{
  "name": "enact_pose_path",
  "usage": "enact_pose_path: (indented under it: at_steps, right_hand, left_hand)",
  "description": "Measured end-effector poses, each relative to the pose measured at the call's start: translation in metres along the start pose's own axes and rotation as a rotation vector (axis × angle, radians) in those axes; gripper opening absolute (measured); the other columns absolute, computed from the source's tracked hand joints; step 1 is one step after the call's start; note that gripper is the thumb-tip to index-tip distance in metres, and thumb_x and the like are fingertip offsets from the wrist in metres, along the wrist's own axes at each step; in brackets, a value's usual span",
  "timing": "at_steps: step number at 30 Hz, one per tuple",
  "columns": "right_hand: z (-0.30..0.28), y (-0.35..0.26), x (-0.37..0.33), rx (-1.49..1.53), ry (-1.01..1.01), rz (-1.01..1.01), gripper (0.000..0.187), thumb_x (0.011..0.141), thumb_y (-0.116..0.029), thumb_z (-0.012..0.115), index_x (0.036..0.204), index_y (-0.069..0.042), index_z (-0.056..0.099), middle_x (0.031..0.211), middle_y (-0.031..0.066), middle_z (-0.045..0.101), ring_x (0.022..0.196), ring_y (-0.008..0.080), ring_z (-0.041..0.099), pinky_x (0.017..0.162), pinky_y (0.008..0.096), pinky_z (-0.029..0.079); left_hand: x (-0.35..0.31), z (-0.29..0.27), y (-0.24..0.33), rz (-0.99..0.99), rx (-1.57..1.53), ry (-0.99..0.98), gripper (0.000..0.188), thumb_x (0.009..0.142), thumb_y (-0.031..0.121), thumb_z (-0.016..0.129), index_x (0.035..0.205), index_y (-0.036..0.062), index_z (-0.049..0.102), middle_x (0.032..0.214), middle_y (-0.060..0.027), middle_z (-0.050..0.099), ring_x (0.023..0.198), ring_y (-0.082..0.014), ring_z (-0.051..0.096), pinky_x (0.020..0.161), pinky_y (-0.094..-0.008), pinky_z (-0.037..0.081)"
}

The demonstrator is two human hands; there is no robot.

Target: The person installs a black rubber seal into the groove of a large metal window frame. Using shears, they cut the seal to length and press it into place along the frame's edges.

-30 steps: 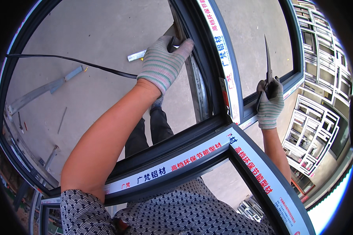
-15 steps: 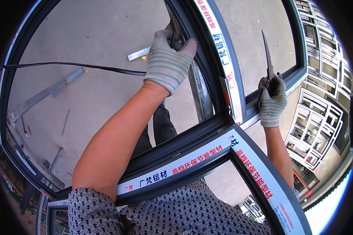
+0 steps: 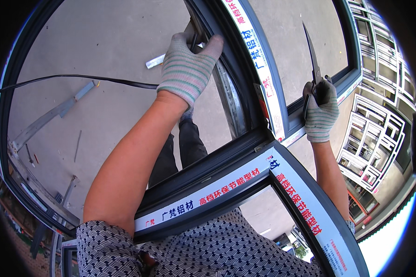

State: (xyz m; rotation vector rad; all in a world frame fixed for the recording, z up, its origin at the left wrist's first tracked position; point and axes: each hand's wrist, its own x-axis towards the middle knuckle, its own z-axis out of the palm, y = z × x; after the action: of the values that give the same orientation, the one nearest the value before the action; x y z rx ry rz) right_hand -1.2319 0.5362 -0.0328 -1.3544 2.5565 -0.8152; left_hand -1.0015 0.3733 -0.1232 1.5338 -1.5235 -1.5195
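My left hand (image 3: 189,69), in a striped knit glove, is closed on a thin black rubber strip (image 3: 111,81) that trails away to the left. Its thumb lies by the inner edge of a dark window frame (image 3: 238,78) with a printed white film on its face. On the right, my gloved right hand (image 3: 322,111) grips a pair of scissors (image 3: 313,55) by the dark handles, blades pointing up. That hand is beside the lower rail of the frame's right-hand opening. Part of the strip inside my left fist is hidden.
A lower frame bar with printed film (image 3: 198,203) crosses in front of my body. Through the large opening, metal offcuts (image 3: 55,113) lie on the grey floor (image 3: 111,41). Stacked white frames (image 3: 372,138) stand at the far right.
The frame and both hands appear shifted slightly left in the picture. My left hand stays closed on the strip by the frame edge, and my right hand still holds the scissors.
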Motion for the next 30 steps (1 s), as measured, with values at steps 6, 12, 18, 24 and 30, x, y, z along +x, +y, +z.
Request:
enact_pose_path:
  at_steps: [6,12,18,24,30]
  right_hand:
    - [0.000,0.004,0.000,0.030,-0.015,0.050,0.024,0.087,-0.009,0.074,0.105,-0.002,0.061,0.086,0.0020,0.063,0.079,0.0095,0.058,0.078,0.0232,0.049]
    - [0.000,0.005,0.000,-0.008,0.004,0.017,0.027,0.087,-0.009,0.075,0.108,-0.001,0.062,0.087,0.0031,0.065,0.080,0.0094,0.059,0.079,0.0237,0.049]
    - [0.001,0.015,-0.002,0.069,0.015,0.074,0.027,0.086,-0.007,0.075,0.109,-0.001,0.061,0.088,0.0033,0.065,0.080,0.0097,0.059,0.079,0.0231,0.049]
    - [0.001,0.009,-0.002,0.059,0.010,0.071,0.028,0.086,-0.009,0.076,0.109,-0.002,0.062,0.087,0.0028,0.064,0.080,0.0094,0.058,0.079,0.0230,0.049]
    - [0.002,0.013,-0.001,0.068,0.023,0.063,0.027,0.086,-0.010,0.076,0.108,-0.001,0.062,0.086,0.0026,0.064,0.078,0.0087,0.057,0.078,0.0224,0.049]
  left_hand:
    - [-0.004,-0.006,0.004,-0.025,0.121,-0.144,0.070,0.081,0.047,0.079,0.117,-0.0091,0.057,0.092,-0.0138,0.064,0.085,-0.0205,0.064,0.078,-0.0313,0.054]
    - [-0.003,-0.002,0.002,-0.005,0.072,-0.104,0.070,0.081,0.046,0.079,0.118,-0.0097,0.057,0.094,-0.0151,0.064,0.089,-0.0216,0.064,0.080,-0.0320,0.054]
    - [-0.010,-0.006,0.004,-0.011,0.146,-0.222,0.080,0.081,0.046,0.078,0.127,-0.0143,0.053,0.096,-0.0184,0.065,0.088,-0.0243,0.064,0.080,-0.0336,0.054]
    - [-0.010,-0.002,0.001,0.046,0.117,-0.167,0.081,0.081,0.051,0.076,0.123,-0.0154,0.056,0.095,-0.0191,0.064,0.088,-0.0266,0.065,0.078,-0.0359,0.054]
    - [-0.014,-0.004,0.000,-0.045,0.140,-0.312,0.087,0.078,0.054,0.078,0.125,-0.0153,0.055,0.097,-0.0200,0.064,0.092,-0.0280,0.066,0.080,-0.0364,0.055]
